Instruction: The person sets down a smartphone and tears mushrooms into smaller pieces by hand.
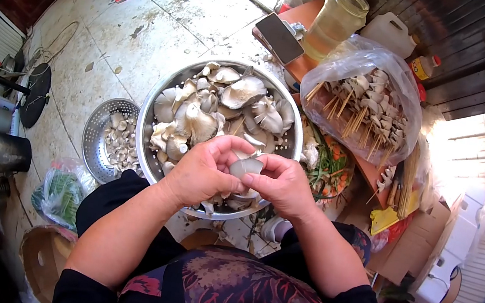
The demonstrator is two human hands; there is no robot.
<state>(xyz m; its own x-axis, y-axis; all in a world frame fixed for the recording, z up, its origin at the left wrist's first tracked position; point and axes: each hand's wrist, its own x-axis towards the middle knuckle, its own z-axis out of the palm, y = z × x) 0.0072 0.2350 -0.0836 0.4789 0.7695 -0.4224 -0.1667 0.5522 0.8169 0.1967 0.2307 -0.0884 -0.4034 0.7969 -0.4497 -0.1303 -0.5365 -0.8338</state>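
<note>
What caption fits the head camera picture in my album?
A grey mushroom piece held over a metal basin heaped with mushrooms, near a plastic bag of skewers.

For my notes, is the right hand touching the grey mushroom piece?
Touching: the head view shows the right hand with its thumb against the mushroom piece.

Slatted panel (482, 146): washed-out glare, right of the large colander (144, 117).
Floor tiles (122, 37): bright beyond the colander.
Dark bucket (6, 151): dim, left of the colander.
Mushrooms (194, 124): crisp inside the colander, softly shadowed between caps.
Outer rim of view: strong fisheye bending, fading into black corners.
</note>
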